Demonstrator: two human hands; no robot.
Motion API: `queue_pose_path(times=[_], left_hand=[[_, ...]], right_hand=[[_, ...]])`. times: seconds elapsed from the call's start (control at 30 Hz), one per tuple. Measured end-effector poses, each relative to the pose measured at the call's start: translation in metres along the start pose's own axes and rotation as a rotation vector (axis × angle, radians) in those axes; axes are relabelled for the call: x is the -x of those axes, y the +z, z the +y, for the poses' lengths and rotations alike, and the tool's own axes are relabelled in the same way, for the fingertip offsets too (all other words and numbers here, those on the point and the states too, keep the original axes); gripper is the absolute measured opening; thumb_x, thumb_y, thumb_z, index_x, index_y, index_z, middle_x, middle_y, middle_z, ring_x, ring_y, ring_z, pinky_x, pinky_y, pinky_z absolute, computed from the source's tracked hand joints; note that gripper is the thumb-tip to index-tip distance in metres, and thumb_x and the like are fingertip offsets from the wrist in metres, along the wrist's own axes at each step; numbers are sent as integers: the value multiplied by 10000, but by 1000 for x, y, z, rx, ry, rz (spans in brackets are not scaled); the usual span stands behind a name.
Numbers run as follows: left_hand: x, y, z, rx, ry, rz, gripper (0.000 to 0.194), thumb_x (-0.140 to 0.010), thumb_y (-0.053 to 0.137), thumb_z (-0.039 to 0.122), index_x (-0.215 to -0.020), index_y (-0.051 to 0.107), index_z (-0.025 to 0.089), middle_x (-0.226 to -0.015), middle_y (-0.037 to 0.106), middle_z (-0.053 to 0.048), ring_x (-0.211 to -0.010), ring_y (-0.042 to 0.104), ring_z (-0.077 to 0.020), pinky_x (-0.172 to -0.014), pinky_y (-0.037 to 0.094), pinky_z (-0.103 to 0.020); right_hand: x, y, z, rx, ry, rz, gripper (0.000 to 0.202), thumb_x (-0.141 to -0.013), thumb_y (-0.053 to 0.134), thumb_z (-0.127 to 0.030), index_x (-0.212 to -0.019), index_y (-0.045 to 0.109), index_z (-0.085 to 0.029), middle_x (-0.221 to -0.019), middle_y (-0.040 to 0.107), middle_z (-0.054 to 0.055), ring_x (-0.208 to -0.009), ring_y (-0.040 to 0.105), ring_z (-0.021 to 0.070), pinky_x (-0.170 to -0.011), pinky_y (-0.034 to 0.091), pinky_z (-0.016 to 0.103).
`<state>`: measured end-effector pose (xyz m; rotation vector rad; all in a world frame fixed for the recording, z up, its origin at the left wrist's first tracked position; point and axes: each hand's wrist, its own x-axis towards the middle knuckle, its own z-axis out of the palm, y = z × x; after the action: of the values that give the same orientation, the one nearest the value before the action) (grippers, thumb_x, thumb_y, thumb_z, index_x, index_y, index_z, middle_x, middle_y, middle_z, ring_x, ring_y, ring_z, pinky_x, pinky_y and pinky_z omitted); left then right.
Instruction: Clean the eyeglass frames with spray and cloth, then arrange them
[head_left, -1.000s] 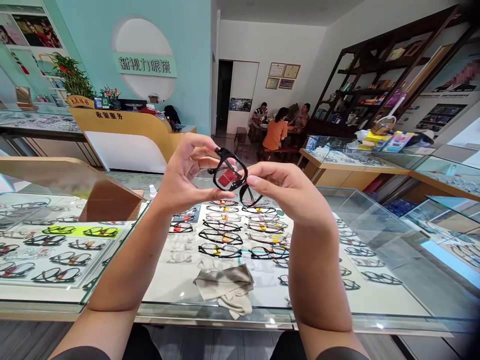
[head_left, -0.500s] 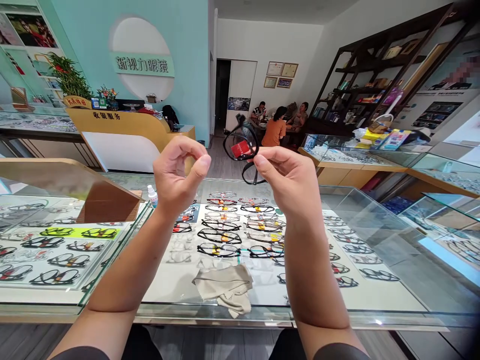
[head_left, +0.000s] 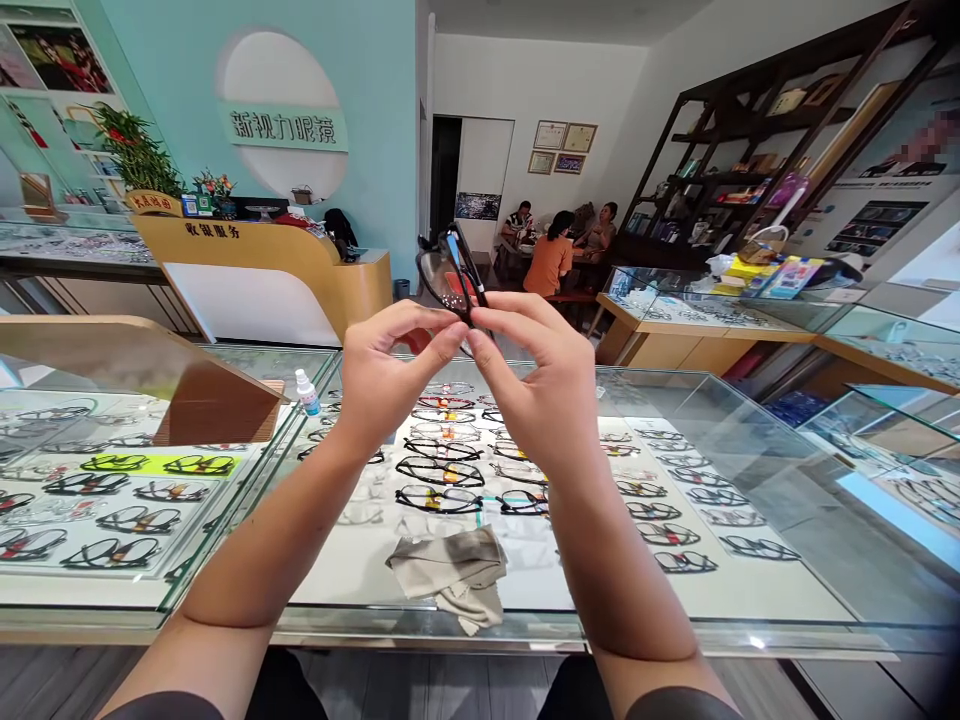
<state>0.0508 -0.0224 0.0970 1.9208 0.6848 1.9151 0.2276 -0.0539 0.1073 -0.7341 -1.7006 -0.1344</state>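
Note:
A pair of black-framed eyeglasses point(head_left: 441, 277) is held up over the glass display case, turned partly edge-on. A red label shows on one lens, and small bright specks lie low on it. My left hand point(head_left: 394, 375) pinches the frame from the left between thumb and forefinger. From the right, my right hand point(head_left: 536, 380) grips it with thumb and fingertips, touching the left fingertips. The lower part of the glasses is hidden behind my fingers. Below, a crumpled beige cloth point(head_left: 450, 570) lies on the glass top near the front edge.
Rows of eyeglasses point(head_left: 439, 470) show through the display case point(head_left: 795, 590). A small white spray bottle point(head_left: 307, 392) stands left of my left hand. A wooden-framed mirror point(head_left: 150, 370) is at left. Several people point(head_left: 551, 260) sit in the back.
My left hand has moved right and taken hold of the eyeglasses. The right hand has shifted left, and the glasses have turned from facing me to nearly edge-on.

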Motion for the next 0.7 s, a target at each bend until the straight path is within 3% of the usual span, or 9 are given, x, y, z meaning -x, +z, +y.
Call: queue_pose_path(times=[0.13,0.27,0.43,0.6,0.7], left_hand=[[-2,-2,-4,48,-63,47,335,-852,999,552,-952,903,247,-876,809,-28,-733,678,-132,-680,572,-275],[-8,-6,-10,105,-145,26,377,-805,1024,571,-922,889,239,-867,813,-31,-740,682,-141,-662,573,-269],[-17,-17,-12,108,-172,-74,431,-799,1005,621,-851,841,226,-781,769,-18,-673,632,-130,-595,519,-253],[-22,-28,-5,27,-148,-190,390,-851,959,579,-816,795,226,-722,703,-14,-643,580,-137,-573,475,-276],[-22,-38,6,-105,-126,-289,314,-872,919,502,-804,776,230,-668,621,0,-623,524,-139,-567,418,-291]], right_hand=[[1,-2,-9,-21,68,-86,245,-1104,687,-351,-1250,880,-312,-1388,810,109,-1270,785,299,-1126,653,475],[0,-6,-16,-82,125,-118,196,-1100,689,-363,-1167,865,-311,-1328,831,96,-1299,770,309,-1154,633,484],[-4,-10,-10,-162,234,-67,148,-1088,698,-379,-1026,782,-274,-1111,843,53,-1036,786,235,-1002,644,411],[-8,-16,-6,-119,289,-88,181,-1028,754,-349,-878,707,-260,-888,758,7,-808,672,187,-805,572,367],[-9,-23,-10,-137,299,-55,240,-961,801,-250,-777,645,-252,-777,686,-20,-711,597,164,-718,512,353]])
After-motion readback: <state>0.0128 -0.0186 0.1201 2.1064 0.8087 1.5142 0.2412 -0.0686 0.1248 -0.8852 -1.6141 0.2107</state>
